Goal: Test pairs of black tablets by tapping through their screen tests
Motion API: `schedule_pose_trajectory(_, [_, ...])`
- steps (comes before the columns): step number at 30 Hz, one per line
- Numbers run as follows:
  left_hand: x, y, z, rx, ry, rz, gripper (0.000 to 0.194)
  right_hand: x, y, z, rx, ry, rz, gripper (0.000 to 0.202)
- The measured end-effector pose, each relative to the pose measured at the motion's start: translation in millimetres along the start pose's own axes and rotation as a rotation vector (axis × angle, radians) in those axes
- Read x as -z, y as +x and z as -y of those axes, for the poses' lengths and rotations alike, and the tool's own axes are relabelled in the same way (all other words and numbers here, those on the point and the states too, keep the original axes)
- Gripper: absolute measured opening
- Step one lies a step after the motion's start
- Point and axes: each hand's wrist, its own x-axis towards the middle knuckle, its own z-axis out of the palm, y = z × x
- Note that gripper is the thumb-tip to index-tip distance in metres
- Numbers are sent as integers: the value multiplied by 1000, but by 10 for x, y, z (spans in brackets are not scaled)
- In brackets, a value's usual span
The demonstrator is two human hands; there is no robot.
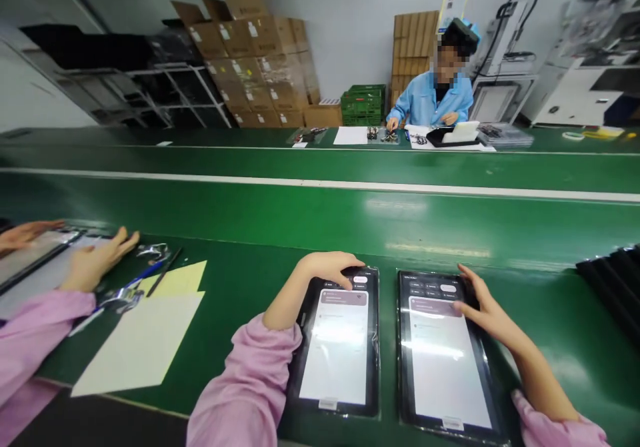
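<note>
Two tablets with lit white screens lie side by side on the green table. My left hand [334, 268] rests over the top left corner of the left tablet [335, 347], fingers apart, thumb near the top of its screen. At the upper right edge of the right tablet [447, 360], my right hand [480, 304] has its fingers spread, with the thumb over the screen's top right part. Both tablets look wrapped in clear film, and each has a small white label at its lower edge. Neither hand grips anything.
At the left, another person's hands [97, 260] hold a tablet, beside pens and white [145, 340] and yellow paper. Black items [615, 287] stand at the right edge. Across the green line [300, 207] sits a person in blue [433, 97], near cardboard boxes [260, 60].
</note>
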Motion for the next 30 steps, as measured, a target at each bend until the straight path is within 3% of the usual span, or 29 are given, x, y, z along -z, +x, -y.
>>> schedule_pose_trajectory(2, [-34,6,-42,23,85,-2,75,13,-32,-23,61,-41,169,104])
schedule_pose_trajectory(4, [-54,41,-95,80,163,-45,71,29,-38,-16,71,-44,234,116])
schedule_pose_trajectory(6, [-44,77,-131,134,169,-94,50,48,-7,-1,-10,53,188,111])
schedule_pose_trajectory(9, [-14,88,-147,203,141,-153,24,72,56,3,-195,363,13,90])
schedule_pose_trajectory(13, [-76,-5,-203,226,149,-198,44,43,-8,28,-358,672,-142,74])
schedule_pose_trajectory(18, [-255,-175,-305,121,224,68,118,-88,-226,164,-242,516,-2,98])
schedule_pose_trajectory(20, [-317,-187,-324,117,250,92,132,-111,-262,177,-189,449,57,103])
schedule_pose_trajectory(25, [-420,-120,-349,133,305,54,139,-44,-262,145,-117,395,164,117])
schedule_pose_trajectory(30, [-366,-154,-269,67,247,90,135,53,-254,212,-100,386,228,122])
